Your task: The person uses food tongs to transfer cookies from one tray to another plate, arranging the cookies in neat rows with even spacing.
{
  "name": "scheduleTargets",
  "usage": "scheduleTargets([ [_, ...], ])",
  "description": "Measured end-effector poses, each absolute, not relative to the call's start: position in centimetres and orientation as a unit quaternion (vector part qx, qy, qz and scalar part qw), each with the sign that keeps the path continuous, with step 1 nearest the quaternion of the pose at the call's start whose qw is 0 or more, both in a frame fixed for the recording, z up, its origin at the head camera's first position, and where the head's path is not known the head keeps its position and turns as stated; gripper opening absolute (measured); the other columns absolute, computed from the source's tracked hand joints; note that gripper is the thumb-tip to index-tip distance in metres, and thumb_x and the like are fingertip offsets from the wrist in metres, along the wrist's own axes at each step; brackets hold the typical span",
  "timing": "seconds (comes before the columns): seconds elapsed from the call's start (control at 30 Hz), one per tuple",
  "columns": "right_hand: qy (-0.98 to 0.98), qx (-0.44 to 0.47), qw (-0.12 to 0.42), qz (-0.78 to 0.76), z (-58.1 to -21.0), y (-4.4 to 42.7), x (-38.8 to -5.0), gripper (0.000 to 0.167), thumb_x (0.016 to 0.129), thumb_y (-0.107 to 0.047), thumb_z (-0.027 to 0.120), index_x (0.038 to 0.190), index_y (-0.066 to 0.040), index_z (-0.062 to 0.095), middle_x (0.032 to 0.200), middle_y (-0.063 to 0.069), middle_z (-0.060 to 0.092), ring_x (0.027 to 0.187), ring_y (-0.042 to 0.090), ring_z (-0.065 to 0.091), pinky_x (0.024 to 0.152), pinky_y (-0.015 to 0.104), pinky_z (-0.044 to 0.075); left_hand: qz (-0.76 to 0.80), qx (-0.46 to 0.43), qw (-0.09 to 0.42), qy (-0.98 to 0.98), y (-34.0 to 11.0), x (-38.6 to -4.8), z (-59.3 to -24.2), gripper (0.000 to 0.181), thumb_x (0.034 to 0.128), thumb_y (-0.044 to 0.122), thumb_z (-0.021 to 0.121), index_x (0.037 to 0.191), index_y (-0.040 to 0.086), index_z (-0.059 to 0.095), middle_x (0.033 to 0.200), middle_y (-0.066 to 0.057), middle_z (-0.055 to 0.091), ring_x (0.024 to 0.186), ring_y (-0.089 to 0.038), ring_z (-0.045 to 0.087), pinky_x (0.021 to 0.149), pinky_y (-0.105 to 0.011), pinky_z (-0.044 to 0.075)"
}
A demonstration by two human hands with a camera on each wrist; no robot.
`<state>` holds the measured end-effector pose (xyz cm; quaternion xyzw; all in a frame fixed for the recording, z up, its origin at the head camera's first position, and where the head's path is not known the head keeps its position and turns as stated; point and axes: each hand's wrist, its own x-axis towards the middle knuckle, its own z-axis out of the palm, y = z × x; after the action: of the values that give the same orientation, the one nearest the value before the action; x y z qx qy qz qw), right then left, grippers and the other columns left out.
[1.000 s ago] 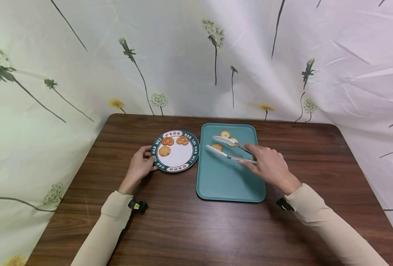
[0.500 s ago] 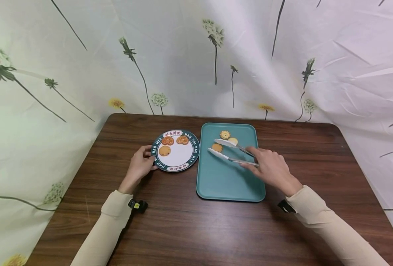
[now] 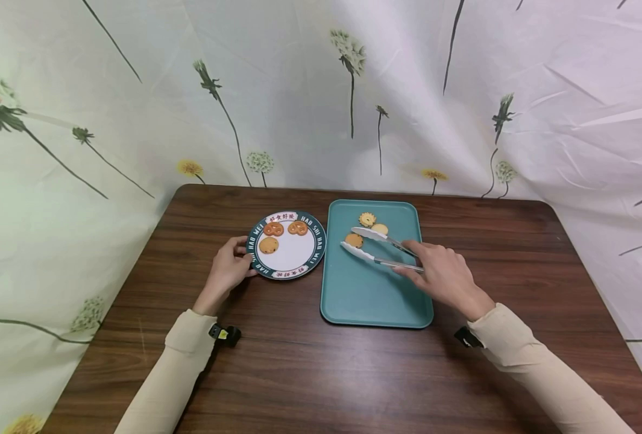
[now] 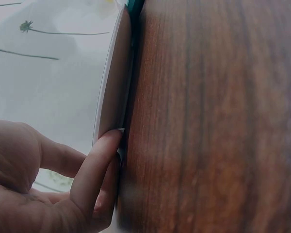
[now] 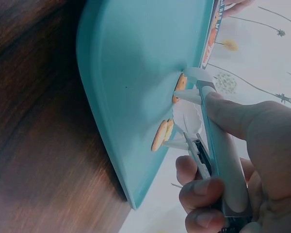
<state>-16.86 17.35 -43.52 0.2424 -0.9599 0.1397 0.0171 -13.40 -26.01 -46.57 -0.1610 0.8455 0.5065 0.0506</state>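
My left hand [image 3: 228,265] grips the left rim of a round plate [image 3: 316,260], which has a dark green lettered border. In the left wrist view, fingertips [image 4: 109,141] touch the underside of its edge. Two pretzels [image 3: 298,228] and a round cookie [image 3: 269,245] lie on the plate. My right hand [image 3: 445,271] holds metal tongs [image 3: 388,241] with white tips over the teal tray [image 3: 375,301]. The tong arms are spread around a round brown cookie [image 3: 354,240] on the tray. A pale round cookie [image 3: 380,229] and a scalloped cookie [image 3: 367,219] sit just behind the upper arm.
Plate and tray stand side by side on a dark wooden table [image 3: 299,374], the plate to the left. A white curtain [image 3: 299,90] with a dandelion print hangs behind the table's far edge. Dark straps [image 3: 468,336] circle both wrists.
The tongs have shifted slightly right and toward me, leaving more of the brown and scalloped cookies in sight. My left hand stays at the plate's rim.
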Motion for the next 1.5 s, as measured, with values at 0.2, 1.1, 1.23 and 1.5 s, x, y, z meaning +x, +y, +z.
scheduleTargets([
  [0.2,-0.961,0.236,0.012,0.144,-43.67,17.49,-16.78,0.058,0.094,-0.052,0.073,0.139,-0.017,0.063,0.074,0.003,0.063,0.054,0.015,0.05,0.038,0.026,0.035,0.507,-0.161,0.05,0.845,-26.0,-13.49,-46.62,0.055,0.1056,0.006,0.046,0.159,0.001,0.034,0.137,-0.024,0.048,0.095,-0.02,0.062,0.075,-0.02,0.066],
  [1.1,-0.962,0.229,0.017,0.149,-43.94,17.9,-16.28,0.057,0.094,-0.052,0.073,0.138,-0.016,0.064,0.079,0.003,0.066,0.059,0.016,0.052,0.041,0.026,0.036,0.505,-0.164,0.048,0.846,-26.1,-13.52,-46.82,0.055,0.1057,0.007,0.045,0.159,0.001,0.035,0.136,-0.024,0.048,0.094,-0.02,0.063,0.073,-0.019,0.066],
  [1.23,-0.962,0.229,0.019,0.148,-43.92,17.9,-16.25,0.057,0.094,-0.052,0.073,0.138,-0.016,0.064,0.079,0.003,0.065,0.059,0.017,0.052,0.041,0.026,0.036,0.504,-0.165,0.047,0.846,-26.04,-13.52,-46.86,0.055,0.1052,0.007,0.045,0.159,0.002,0.035,0.135,-0.024,0.049,0.092,-0.018,0.063,0.071,-0.019,0.066],
  [1.5,-0.963,0.227,0.021,0.145,-43.94,17.9,-16.22,0.057,0.094,-0.052,0.073,0.139,-0.018,0.064,0.083,0.004,0.068,0.06,0.017,0.052,0.041,0.026,0.036,0.511,-0.159,0.045,0.843,-25.97,-13.41,-46.68,0.054,0.1053,0.007,0.045,0.158,0.001,0.035,0.134,-0.024,0.049,0.092,-0.018,0.064,0.072,-0.018,0.066],
])
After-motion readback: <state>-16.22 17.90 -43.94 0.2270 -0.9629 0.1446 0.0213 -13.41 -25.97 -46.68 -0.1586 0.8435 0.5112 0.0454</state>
